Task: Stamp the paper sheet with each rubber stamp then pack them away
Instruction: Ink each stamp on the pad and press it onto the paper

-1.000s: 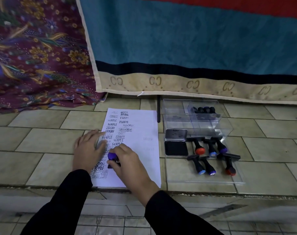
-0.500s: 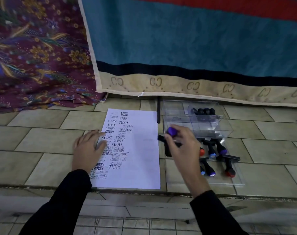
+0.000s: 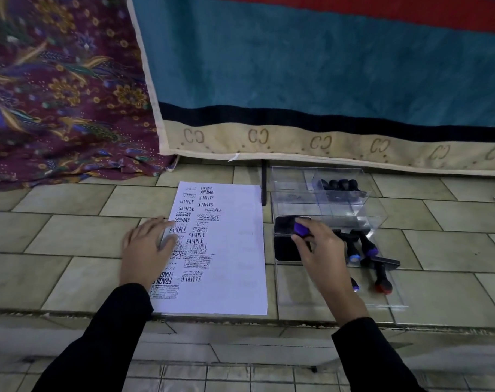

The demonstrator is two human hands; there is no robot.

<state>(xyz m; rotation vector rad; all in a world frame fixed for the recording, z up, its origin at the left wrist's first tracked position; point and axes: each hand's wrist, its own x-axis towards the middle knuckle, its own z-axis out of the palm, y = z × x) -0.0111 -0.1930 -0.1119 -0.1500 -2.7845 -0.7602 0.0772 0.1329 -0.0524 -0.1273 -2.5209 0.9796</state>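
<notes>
A white paper sheet (image 3: 220,250) lies at the centre of the frame on a tiled ledge (image 3: 70,236), its left half crowded with black stamped words such as SAMPLE, EXPRESS and AIR MAIL. The left hand (image 3: 148,247) rests flat and open on the sheet's left edge, pinning it. Just right of the sheet, the right hand (image 3: 322,250) pinches a purple-topped stamp (image 3: 300,230) in closed fingers, over the open ink pad (image 3: 287,248).

A likely slip: too much ink would smudge the next print, and lifting the left hand would let the sheet slide.

Right of centre, a clear plastic lid or tray (image 3: 339,295) holds several loose stamps (image 3: 368,250) with blue, purple and red tops, partly hidden by the hand. Behind it, the clear compartmented box (image 3: 319,188) holds a row of dark stamps (image 3: 339,184) in one rear compartment; the others look empty.
</notes>
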